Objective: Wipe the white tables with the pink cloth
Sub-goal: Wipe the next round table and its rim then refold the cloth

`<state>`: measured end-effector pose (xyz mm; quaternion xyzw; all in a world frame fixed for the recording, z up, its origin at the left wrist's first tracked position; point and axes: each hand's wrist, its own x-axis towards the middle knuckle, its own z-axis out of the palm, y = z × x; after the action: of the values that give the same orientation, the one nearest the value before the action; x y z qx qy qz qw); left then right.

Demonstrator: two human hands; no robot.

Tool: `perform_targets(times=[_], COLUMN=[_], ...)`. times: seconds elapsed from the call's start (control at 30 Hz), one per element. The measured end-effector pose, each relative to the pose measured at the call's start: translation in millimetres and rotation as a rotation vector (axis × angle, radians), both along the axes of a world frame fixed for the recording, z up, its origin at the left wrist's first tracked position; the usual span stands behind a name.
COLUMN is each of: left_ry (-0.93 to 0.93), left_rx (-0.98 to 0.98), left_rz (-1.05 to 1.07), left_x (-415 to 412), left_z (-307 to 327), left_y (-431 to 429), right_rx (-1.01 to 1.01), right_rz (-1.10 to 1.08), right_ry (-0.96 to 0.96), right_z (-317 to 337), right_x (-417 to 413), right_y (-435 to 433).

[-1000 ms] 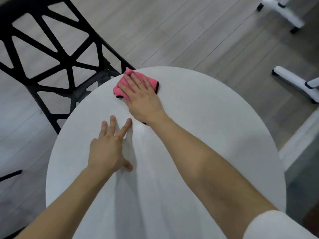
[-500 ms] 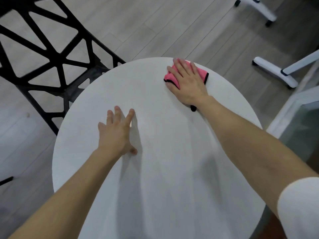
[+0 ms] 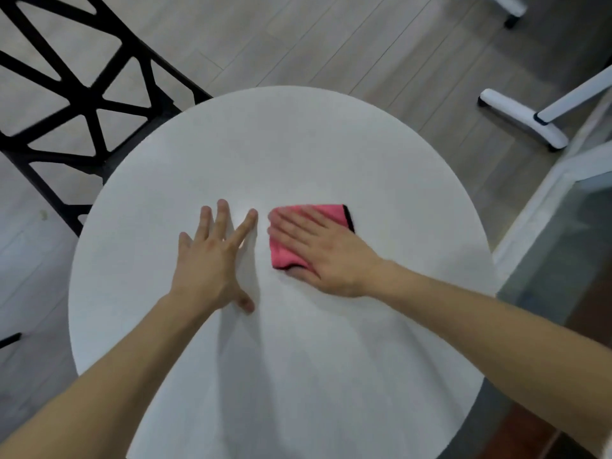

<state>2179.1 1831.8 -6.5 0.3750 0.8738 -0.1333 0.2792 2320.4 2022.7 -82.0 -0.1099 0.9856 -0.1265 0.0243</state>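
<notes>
A round white table [image 3: 298,140] fills the middle of the view. A folded pink cloth [image 3: 328,213] with a black edge lies near the table's centre. My right hand [image 3: 321,250] presses flat on the cloth with straight fingers pointing left, covering most of it. My left hand [image 3: 215,256] rests flat on the bare tabletop just left of the cloth, fingers spread, not touching it.
A black lattice chair [image 3: 76,104] stands against the table's far left edge. White wheeled legs [image 3: 526,120] of a stand sit on the wooden floor at the upper right. A glass panel with a white frame [image 3: 563,207] runs along the right side.
My right hand slid the cloth from the far left edge to the far right edge, then back toward me to the table's centre. My left hand stayed flat in place.
</notes>
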Motion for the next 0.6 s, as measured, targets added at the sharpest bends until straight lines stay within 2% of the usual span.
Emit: perform_targets(times=[0.07, 0.1, 0.23, 0.27, 0.33, 0.43, 0.5, 0.57, 0.6], left_ry=[0.002, 0.003, 0.003, 0.006, -0.003, 0.011, 0.009, -0.002, -0.007], left_rx=[0.001, 0.002, 0.010, 0.013, 0.006, 0.004, 0.007, 0.002, -0.003], left_rz=[-0.024, -0.028, 0.010, 0.016, 0.007, -0.003, -0.004, 0.003, 0.004], left_x=[3, 5, 3, 1, -3, -1, 2, 4, 6], left_z=[-2, -2, -7, -9, -9, -8, -7, -5, -4], left_y=[8, 14, 22, 18, 10, 4, 6, 10, 11], right_rx=[0.006, 0.003, 0.050, 0.052, 0.049, -0.051, -0.128, -0.088, -0.078], right_rz=[0.220, 0.193, -0.483, -0.585, -0.635, -0.422, -0.175, 0.067, 0.145], right_ry=[-0.035, -0.044, -0.086, -0.082, -0.046, 0.065, 0.027, -0.046, -0.051], right_z=[-5, -5, 9, 7, 3, -1, -4, -1, -2], right_x=[12, 3, -64, -76, -81, -27, 31, 69, 71], right_y=[28, 56, 164, 168, 138, 37, -34, -62, -49])
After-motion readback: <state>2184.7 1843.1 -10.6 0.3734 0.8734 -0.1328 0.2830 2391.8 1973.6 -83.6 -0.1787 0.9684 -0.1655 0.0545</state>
